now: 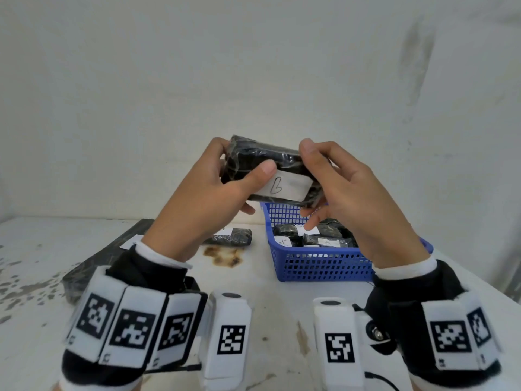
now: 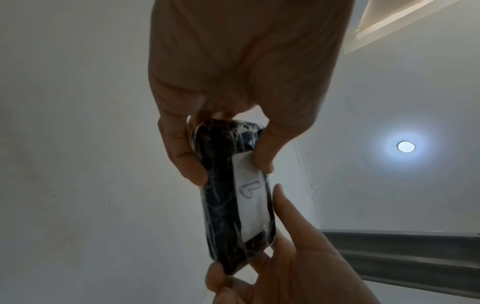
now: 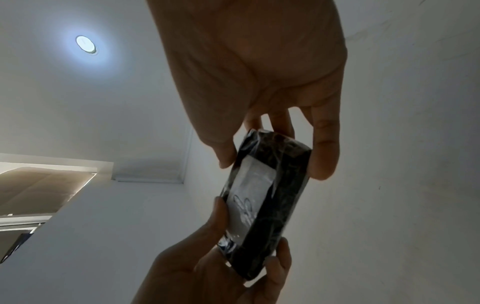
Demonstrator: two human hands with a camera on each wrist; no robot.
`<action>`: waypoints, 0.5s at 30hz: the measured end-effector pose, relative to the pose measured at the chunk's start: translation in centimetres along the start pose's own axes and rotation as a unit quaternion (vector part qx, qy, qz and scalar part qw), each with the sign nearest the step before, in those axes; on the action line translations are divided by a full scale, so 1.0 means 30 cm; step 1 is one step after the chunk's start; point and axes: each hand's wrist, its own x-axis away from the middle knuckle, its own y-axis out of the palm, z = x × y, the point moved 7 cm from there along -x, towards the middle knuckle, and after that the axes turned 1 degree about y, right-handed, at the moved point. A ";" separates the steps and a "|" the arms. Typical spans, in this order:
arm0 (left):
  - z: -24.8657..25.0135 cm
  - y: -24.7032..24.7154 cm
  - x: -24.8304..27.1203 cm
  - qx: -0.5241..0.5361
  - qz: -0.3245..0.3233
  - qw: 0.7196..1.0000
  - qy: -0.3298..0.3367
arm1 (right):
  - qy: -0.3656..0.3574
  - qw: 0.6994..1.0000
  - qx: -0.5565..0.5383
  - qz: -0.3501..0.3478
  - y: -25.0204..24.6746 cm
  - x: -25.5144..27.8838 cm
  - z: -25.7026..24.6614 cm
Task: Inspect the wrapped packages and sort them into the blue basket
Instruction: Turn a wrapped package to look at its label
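Both hands were up over the table (image 1: 267,300), the left hand (image 1: 208,190) and right hand (image 1: 355,193) each gripping one end of a black wrapped package (image 1: 253,162), its white label (image 1: 287,184) facing the person. Beyond and below sat the blue basket (image 1: 315,266) with more labelled packages (image 1: 318,235) inside, and to its left another package (image 1: 231,235) lay on the table.

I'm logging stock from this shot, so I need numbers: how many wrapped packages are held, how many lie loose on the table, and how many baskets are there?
Held wrapped package, gripped by left hand and right hand: 1
Loose small package on table: 1
Large flat package on table: 1
Blue basket: 1
Total: 4
Packages inside the basket overlap too much to count.
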 end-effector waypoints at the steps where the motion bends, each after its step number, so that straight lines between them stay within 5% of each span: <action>1: 0.001 0.000 0.001 0.006 0.000 1.000 0.000 | 0.001 1.000 0.001 -0.002 0.002 0.001 0.000; 15: -0.013 -0.014 -0.007 0.062 0.006 0.998 -0.027 | -0.015 0.999 -0.042 0.006 -0.056 -0.020 0.017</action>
